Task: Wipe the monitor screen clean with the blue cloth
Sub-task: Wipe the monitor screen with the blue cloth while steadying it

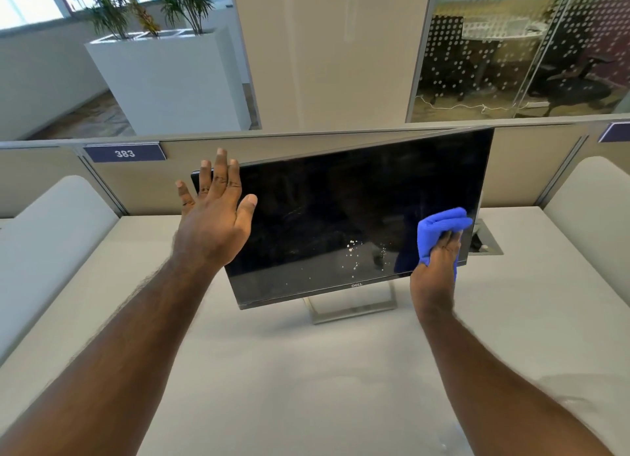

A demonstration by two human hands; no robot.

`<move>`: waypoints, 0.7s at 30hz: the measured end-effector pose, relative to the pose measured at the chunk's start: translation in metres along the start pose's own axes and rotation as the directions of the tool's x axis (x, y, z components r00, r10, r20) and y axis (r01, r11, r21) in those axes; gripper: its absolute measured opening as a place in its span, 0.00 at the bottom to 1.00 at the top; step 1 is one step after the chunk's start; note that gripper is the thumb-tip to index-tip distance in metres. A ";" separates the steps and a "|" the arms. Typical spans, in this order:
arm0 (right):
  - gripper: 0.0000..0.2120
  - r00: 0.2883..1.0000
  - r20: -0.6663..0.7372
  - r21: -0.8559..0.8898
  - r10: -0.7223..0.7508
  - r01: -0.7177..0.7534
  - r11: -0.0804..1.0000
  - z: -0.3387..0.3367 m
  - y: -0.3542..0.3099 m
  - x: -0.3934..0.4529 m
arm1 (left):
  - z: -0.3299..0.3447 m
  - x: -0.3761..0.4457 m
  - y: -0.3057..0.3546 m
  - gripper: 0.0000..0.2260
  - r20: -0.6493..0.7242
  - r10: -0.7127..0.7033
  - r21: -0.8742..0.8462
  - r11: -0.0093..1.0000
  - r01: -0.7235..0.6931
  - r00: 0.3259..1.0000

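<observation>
Right hand (434, 268): my fingers clamp the cloth (441, 227) on the screen (358, 210).
Left hand (213, 213): fingers apart.
Next: wipe toward the specks (353, 254).

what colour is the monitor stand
Silver-grey metal stand, under the black monitor; seen in the head view.
</observation>
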State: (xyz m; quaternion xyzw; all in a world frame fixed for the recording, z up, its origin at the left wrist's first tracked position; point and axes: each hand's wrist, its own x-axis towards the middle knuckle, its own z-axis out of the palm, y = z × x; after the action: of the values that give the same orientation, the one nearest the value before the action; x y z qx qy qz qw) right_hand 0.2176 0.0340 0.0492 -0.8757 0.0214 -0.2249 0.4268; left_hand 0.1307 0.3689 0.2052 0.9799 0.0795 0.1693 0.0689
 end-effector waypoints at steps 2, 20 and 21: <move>0.30 1.000 0.005 -0.081 0.027 -0.026 0.996 0.007 -0.003 -0.002 | 0.000 -0.001 -0.001 0.29 0.003 0.002 0.000 1.000 -0.002 1.000; 0.31 0.769 0.171 -0.223 -0.616 0.640 0.736 0.096 -0.172 -0.062 | -0.004 -0.011 -0.029 0.29 -0.016 -0.054 -0.061 0.997 0.053 0.998; 0.32 0.726 0.216 -0.210 -0.653 0.687 0.695 0.102 -0.165 -0.073 | -0.004 -0.011 -0.028 0.30 -0.017 -0.050 -0.064 0.997 0.049 0.999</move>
State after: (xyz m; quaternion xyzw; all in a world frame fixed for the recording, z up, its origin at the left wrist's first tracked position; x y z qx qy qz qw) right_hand 0.1691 0.2309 0.0921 -0.8856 -0.2950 -0.3046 0.1894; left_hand 0.1153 0.3950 0.2012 0.9733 0.0988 0.1794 0.1035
